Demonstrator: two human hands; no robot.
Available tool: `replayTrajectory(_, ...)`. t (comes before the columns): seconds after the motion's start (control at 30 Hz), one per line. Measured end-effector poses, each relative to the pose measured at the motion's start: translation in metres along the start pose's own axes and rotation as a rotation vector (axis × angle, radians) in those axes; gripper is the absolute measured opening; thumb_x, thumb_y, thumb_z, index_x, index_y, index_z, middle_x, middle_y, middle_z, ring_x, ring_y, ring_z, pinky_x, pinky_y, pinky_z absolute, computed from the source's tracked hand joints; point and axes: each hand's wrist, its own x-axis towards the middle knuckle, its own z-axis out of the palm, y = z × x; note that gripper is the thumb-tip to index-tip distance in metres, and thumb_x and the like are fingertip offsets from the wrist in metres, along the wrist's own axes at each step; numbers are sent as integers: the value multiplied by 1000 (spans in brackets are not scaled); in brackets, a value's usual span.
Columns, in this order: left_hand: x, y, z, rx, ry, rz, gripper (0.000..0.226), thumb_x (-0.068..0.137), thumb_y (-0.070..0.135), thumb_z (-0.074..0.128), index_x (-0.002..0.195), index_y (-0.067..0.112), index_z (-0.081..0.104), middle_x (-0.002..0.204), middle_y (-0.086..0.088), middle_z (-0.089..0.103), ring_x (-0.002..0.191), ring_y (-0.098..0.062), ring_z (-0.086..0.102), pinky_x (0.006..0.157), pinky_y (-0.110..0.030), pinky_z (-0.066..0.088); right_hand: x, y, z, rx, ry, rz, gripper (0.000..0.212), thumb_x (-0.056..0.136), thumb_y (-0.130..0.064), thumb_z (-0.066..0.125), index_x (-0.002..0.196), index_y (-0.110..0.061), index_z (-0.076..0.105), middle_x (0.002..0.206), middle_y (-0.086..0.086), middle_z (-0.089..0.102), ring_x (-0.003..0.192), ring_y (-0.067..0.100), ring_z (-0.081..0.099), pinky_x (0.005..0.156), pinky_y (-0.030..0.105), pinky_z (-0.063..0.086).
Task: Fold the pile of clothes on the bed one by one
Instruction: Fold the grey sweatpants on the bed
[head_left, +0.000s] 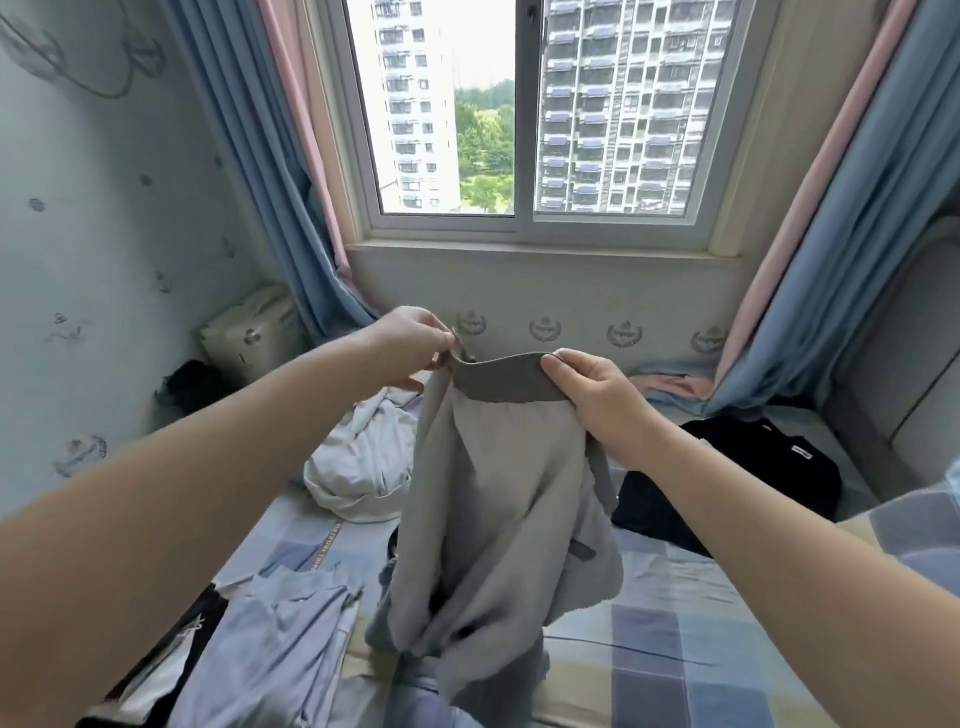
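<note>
Pale grey soft knit garment (498, 509), darker ribbed band along its top, hanging limp and creased above the blue checked bed sheet (675, 649); left hand (415, 343) pinching one band end, right hand (597, 400) gripping the other; on the bed, one crumpled white garment (358, 467), one black garment (737, 478), one flat lilac garment (270, 639)

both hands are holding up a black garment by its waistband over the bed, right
No: it is a grey garment, not black. The head view shows the left hand and right hand pinching its waistband over the bed; a black garment lies at right.
</note>
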Motion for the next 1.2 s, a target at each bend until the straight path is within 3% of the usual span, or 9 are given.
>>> replayTrajectory(0.17, -7, -26, 11, -25, -414, 139, 74, 80, 27, 81, 142, 47, 45, 157, 14, 36, 146, -12, 30, 118, -40, 34, 21, -26, 12, -4, -53, 1, 29, 101, -26, 61, 77, -23, 77, 75, 3, 68, 71, 17, 61, 67, 33, 50)
replayTrajectory(0.3, -8, -36, 25, -153, -519, 279, 53, 92, 17, 72, 141, 27, 54, 142, 14, 58, 136, -8, 49, 113, -33, 41, 31, -35, 22, -35, -96, -15, 27, 99, -23, 64, 78, -25, 80, 79, 3, 74, 74, 17, 67, 73, 37, 54)
replayTrajectory(0.4, -9, -41, 25, -160, -386, 277, 30, 99, 20, 63, 128, 21, 64, 120, 6, 71, 110, -5, 63, 90, -22, 49, 37, -41, 22, -56, -128, -35, 21, 98, -23, 64, 86, -21, 81, 86, 5, 76, 79, 18, 68, 76, 38, 56)
replayTrajectory(0.53, -9, -42, 12, -378, -318, 276, 21, 104, 16, 53, 117, 3, 62, 99, -1, 67, 94, -11, 65, 80, -22, 52, 41, -33, 18, -82, -183, -58, 10, 93, -28, 71, 91, -22, 79, 86, 0, 74, 79, 11, 66, 71, 26, 53)
replayTrajectory(0.63, -11, -35, -1, -528, -236, 289, 14, 104, 19, 54, 99, 9, 62, 86, -11, 50, 76, -25, 46, 65, -30, 38, 37, -16, 20, -137, -261, -11, 29, 77, -39, 81, 101, -23, 76, 94, 4, 74, 84, 13, 67, 75, 29, 55)
replayTrajectory(0.8, -5, -24, -36, -562, -122, 405, 25, 104, 17, 55, 80, 12, 56, 75, -3, 51, 69, -15, 47, 63, -27, 38, 22, 43, 22, -352, -109, 36, 27, 63, -46, 80, 84, -30, 76, 81, -10, 75, 74, 1, 66, 67, 20, 51)
replayTrajectory(0.9, 0, -23, -60, -595, -77, 450, 28, 103, 15, 55, 75, 14, 56, 69, 1, 53, 63, -12, 49, 61, -26, 41, 12, 74, 13, -433, 21, 176, 17, 66, -37, 80, 80, -29, 75, 76, -5, 74, 72, 9, 63, 72, 35, 52)
replayTrajectory(1.03, 15, -29, -97, -520, 2, 467, 24, 104, 17, 55, 81, 15, 63, 80, -6, 58, 76, -19, 54, 74, -33, 44, 14, 74, 22, -520, 36, 282, 7, 81, -22, 77, 77, -18, 73, 73, -2, 72, 73, 16, 62, 71, 35, 50)
replayTrajectory(1.2, 46, -47, -133, 37, 60, 355, 27, 97, 24, 66, 120, 13, 60, 112, -4, 63, 98, -19, 59, 85, -32, 50, 40, 4, 87, -329, 55, 75, 6, 87, -20, 75, 83, -21, 78, 79, -4, 71, 75, 8, 61, 70, 23, 48)
